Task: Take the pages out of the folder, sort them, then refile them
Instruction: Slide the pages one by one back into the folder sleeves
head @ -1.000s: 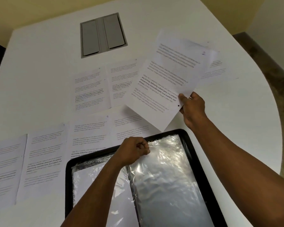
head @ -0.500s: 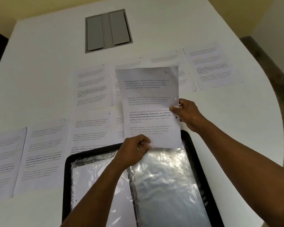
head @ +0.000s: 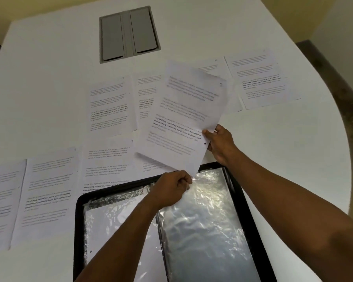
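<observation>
Your right hand (head: 220,144) pinches the right edge of a printed page (head: 183,119) marked 2, holding it tilted above the white surface (head: 273,149). Your left hand (head: 171,189) is clamped on the top edge of a clear plastic sleeve (head: 202,220) in the open black folder (head: 251,231), just below the page's lower corner. Other pages (head: 110,104) lie flat in rows beyond the folder.

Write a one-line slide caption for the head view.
Right hand holds a printed page above the open black folder while left hand pinches a clear sleeve.
</observation>
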`<act>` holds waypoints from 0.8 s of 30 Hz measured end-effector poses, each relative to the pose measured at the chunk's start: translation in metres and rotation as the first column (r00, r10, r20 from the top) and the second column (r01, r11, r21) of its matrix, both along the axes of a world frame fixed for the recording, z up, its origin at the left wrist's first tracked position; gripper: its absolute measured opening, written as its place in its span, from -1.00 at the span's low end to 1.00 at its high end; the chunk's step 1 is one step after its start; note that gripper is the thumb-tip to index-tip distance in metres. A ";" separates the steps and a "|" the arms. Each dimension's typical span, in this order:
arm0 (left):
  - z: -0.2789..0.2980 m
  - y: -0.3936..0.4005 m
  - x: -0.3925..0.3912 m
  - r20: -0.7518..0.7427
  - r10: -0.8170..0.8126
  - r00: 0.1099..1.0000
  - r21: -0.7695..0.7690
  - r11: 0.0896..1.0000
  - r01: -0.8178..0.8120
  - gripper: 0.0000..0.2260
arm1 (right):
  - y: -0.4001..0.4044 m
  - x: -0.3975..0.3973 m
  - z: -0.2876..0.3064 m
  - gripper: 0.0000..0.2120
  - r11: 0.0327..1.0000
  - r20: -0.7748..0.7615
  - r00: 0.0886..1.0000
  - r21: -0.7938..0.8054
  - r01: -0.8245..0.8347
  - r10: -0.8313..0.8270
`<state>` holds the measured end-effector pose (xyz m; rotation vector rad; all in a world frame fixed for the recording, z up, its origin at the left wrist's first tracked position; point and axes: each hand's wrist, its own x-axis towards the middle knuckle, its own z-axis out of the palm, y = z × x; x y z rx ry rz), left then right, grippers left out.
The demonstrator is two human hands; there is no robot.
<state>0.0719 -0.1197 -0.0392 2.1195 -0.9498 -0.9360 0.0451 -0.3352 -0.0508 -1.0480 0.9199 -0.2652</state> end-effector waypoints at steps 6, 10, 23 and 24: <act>-0.005 0.000 -0.002 0.024 0.062 0.998 -0.043 0.997 -0.061 -0.86 | -0.003 -0.012 -0.006 -0.71 0.987 -0.028 0.987 0.018 -0.159 0.160; -0.003 0.000 0.003 0.039 0.098 0.994 -0.010 0.995 -0.098 -0.88 | -0.020 -0.022 -0.003 -0.66 0.961 -0.058 0.959 -0.006 -0.277 0.276; -0.003 0.016 0.026 0.158 -0.079 0.984 0.225 0.974 0.042 -0.85 | -0.038 -0.018 -0.003 -0.62 0.885 -0.146 0.884 -0.085 -0.458 0.444; -0.003 0.015 0.027 0.158 -0.086 0.984 0.223 0.974 0.049 -0.86 | -0.036 -0.017 -0.003 -0.63 0.876 -0.146 0.875 -0.081 -0.476 0.462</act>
